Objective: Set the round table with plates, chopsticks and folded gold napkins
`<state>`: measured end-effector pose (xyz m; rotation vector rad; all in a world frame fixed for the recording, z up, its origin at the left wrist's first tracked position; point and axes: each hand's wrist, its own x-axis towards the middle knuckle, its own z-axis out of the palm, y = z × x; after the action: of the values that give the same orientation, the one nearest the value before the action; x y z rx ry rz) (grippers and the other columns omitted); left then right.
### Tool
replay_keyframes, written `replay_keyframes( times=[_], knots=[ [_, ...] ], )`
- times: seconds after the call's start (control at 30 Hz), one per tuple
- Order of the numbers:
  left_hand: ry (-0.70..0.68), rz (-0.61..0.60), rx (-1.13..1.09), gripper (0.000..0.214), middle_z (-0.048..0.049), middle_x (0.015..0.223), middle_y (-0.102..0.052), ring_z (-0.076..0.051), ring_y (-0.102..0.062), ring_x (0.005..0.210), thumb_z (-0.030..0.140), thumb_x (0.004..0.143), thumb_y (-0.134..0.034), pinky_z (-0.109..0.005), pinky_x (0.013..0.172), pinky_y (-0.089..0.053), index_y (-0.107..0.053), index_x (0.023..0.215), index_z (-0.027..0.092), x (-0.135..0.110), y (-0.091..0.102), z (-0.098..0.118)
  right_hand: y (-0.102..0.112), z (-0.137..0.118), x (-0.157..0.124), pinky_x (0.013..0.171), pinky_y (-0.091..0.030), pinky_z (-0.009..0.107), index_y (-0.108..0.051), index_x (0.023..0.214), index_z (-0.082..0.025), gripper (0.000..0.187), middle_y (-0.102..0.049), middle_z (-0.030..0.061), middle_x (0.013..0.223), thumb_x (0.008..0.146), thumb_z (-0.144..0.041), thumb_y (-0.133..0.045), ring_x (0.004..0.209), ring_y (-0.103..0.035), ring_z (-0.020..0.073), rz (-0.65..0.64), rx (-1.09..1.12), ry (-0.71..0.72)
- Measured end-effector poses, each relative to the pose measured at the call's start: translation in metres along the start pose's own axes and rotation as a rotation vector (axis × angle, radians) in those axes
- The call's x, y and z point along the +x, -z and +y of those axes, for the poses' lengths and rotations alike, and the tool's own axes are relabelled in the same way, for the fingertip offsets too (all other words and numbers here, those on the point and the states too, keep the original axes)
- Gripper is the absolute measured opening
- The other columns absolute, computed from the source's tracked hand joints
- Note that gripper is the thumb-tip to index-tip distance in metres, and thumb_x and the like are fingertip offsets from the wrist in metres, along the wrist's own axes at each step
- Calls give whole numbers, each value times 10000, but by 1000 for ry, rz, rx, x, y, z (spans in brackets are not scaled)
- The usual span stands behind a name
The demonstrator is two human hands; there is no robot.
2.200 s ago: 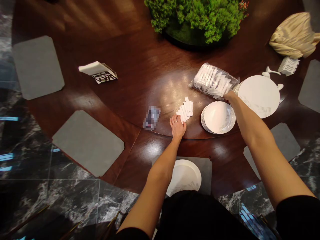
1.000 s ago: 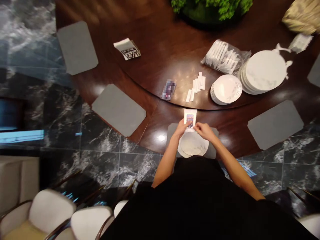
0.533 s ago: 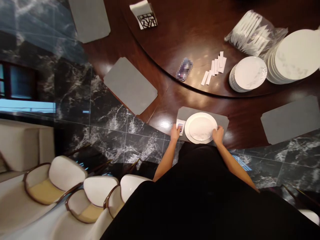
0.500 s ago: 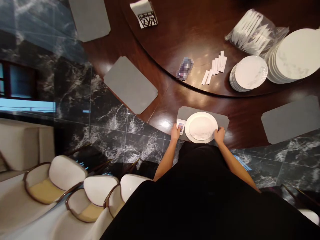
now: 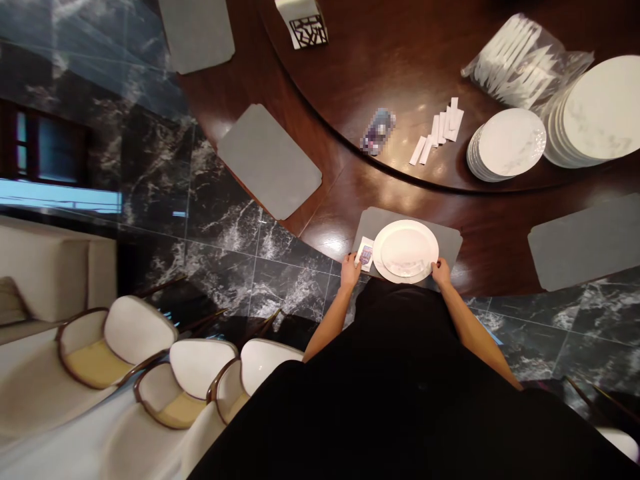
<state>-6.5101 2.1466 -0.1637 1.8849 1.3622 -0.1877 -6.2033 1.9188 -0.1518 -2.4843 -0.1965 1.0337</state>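
A white plate point(image 5: 405, 251) sits on a grey placemat point(image 5: 453, 241) at the near edge of the round wooden table point(image 5: 350, 73). A small white packet with a printed label point(image 5: 365, 254) lies on the mat just left of the plate. My left hand point(image 5: 349, 271) rests at the packet's near corner, fingers curled on it. My right hand point(image 5: 441, 272) touches the plate's near right rim, fingers bent against it.
On the raised turntable lie a row of small white paper sleeves point(image 5: 440, 130), a stack of small plates point(image 5: 506, 144), a stack of large plates point(image 5: 593, 110), a bag of white packets point(image 5: 520, 63) and a napkin holder point(image 5: 305, 23). Other grey placemats point(image 5: 267, 160) ring the table. Cushioned chairs point(image 5: 200, 380) stand at the lower left.
I took a packet from the turntable, laid it left of the plate, and both hands drew back to the mat's near edge. My view has tilted down and away from the table.
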Motion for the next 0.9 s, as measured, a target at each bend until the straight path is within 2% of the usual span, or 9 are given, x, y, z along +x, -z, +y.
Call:
replay_keyframes(
  times=[0.1,0.23,0.33,0.43,0.53,0.63,0.73,0.83,0.9],
  knots=[
    [-16,35,-42,485,-221,1447,-680,-314,-679,1355,215,1050,-632,-454,1264,-517,-646,1526,120,2,-6,-16,-6,12,6,889,-594,363,-673,1118,-180,270,-653,11,792,915,-348,-617,826,-619,234,33,94,-105],
    [-14,161,-86,471,-233,1461,-670,-370,-631,1415,228,994,-714,-534,1288,-494,-689,1459,157,13,-13,-32,-15,25,9,894,-625,389,-713,1084,-201,302,-651,2,761,874,-415,-681,789,-642,239,41,207,-82],
    [-6,190,-132,466,-216,1417,-693,-367,-650,1377,248,959,-759,-531,1263,-515,-715,1418,182,28,-18,-37,-18,34,9,897,-636,402,-727,1049,-216,297,-679,15,778,853,-436,-687,806,-681,253,46,219,-72],
    [65,166,-179,435,-172,1265,-759,-324,-723,1228,271,962,-754,-478,1177,-565,-732,1388,188,47,-18,-37,-12,47,16,1008,-623,431,-706,1030,-223,271,-743,71,893,838,-413,-688,974,-734,293,210,238,-68],
    [193,116,-234,335,-105,1029,-799,-275,-770,1019,284,985,-715,-406,1045,-597,-773,1299,185,66,-10,-37,1,61,29,1106,-580,454,-661,1039,-231,260,-769,122,1015,815,-363,-673,1117,-736,320,444,307,-192],
    [218,39,-257,158,-74,907,-808,-262,-774,936,289,972,-723,-372,978,-591,-814,1064,199,81,-2,-38,11,72,42,1054,-582,441,-633,999,-242,234,-758,91,938,794,-349,-670,1015,-743,306,477,372,-319],
    [201,17,-217,128,-87,893,-821,-277,-771,908,313,947,-750,-379,943,-586,-803,891,210,88,0,-41,14,77,48,945,-585,390,-630,856,-258,178,-718,35,784,772,-380,-727,882,-712,272,440,406,-324],
    [199,42,-178,144,-95,890,-824,-285,-770,902,336,929,-766,-386,940,-585,-807,860,217,92,-4,-46,14,79,50,816,-556,336,-621,701,-257,263,-669,14,672,743,-431,-813,797,-666,242,391,444,-289],
    [200,47,-178,127,-95,908,-832,-280,-773,914,335,917,-774,-380,949,-583,-817,882,220,94,-6,-49,14,82,50,773,-531,320,-628,664,-249,325,-642,0,637,726,-467,-861,766,-635,224,377,466,-263]
  ],
)
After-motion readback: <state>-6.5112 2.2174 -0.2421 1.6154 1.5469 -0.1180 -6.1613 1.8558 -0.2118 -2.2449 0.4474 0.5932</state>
